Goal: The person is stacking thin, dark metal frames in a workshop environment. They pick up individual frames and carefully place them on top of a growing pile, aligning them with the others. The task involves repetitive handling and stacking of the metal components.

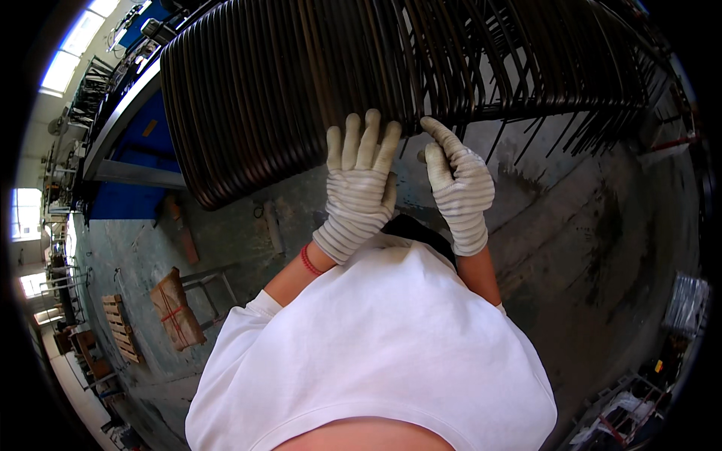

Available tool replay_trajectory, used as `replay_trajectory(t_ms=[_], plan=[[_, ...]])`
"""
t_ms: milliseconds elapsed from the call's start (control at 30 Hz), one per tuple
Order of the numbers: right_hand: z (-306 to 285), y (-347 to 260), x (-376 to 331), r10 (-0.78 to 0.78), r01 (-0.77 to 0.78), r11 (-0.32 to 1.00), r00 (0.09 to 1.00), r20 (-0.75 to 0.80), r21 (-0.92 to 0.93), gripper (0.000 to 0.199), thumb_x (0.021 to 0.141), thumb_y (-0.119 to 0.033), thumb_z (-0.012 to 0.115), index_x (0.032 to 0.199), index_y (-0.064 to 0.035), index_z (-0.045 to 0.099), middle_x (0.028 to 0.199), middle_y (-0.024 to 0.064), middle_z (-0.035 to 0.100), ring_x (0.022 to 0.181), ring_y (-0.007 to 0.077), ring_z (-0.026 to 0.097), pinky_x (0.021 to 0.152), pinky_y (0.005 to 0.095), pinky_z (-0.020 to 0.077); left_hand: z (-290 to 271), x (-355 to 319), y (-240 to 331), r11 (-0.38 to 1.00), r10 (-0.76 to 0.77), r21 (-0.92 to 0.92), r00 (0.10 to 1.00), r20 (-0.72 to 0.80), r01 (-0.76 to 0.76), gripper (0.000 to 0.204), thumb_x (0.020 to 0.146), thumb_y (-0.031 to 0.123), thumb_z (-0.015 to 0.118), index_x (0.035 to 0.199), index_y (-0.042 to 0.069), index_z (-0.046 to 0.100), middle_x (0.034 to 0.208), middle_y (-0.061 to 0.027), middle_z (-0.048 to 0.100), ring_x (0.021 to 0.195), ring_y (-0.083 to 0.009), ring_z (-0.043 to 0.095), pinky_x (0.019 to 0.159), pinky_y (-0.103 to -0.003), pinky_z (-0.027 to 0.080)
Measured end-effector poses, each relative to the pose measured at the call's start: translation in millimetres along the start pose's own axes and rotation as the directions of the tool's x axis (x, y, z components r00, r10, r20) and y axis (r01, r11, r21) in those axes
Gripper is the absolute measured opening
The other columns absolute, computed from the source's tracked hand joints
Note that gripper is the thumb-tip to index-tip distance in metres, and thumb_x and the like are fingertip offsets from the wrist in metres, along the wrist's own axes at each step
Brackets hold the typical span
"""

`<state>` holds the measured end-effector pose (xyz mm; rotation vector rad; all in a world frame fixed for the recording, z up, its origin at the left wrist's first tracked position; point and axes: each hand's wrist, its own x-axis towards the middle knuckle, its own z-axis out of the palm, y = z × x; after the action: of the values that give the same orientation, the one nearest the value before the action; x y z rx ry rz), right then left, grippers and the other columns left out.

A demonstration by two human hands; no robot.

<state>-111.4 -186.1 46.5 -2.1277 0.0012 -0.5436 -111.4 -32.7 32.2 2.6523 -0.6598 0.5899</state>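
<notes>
A long row of dark bent metal rods [248,90] hangs side by side in front of me, their rounded bends toward me. Both my hands wear pale striped work gloves. My left hand [359,177] lies flat with its fingers stretched out, the fingertips over the near bends of the tightly packed rods. To its right, my right hand [459,180] points its index finger at the rods' near edge, where a gap shows between them. The thumb is apart from that finger, and the other fingers are curled partly out of sight. Nothing shows in either hand.
A blue machine or frame with a grey metal beam [139,171] stands at the left. On the floor lie a wooden pallet [122,328] and a brown wrapped bundle tied with red cord [177,310]. A cart-like frame [620,410] stands at the lower right.
</notes>
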Motion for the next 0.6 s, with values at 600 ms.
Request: replay_trajectory(t_ms=[600], plan=[[25.4, 19.1, 10.4, 0.003, -0.057, 0.891, 0.993, 0.12, 0.451, 0.055, 0.083, -0.017, 0.062, 0.134, -0.0068, 0.044, 0.115, 0.0165, 0.062, 0.105, 0.025, 0.061, 0.09, 0.0307, 0.0482, 0.9, 10.7, 3.0, 1.0, 0.023, -0.003, 0.999, -0.026, -0.023, 0.08, 0.067, 0.008, 0.063, 0.142, 0.008, 0.035, 0.145, -0.0143, 0.033, 0.136, -0.0365, 0.027, 0.113, -0.052, 0.015]])
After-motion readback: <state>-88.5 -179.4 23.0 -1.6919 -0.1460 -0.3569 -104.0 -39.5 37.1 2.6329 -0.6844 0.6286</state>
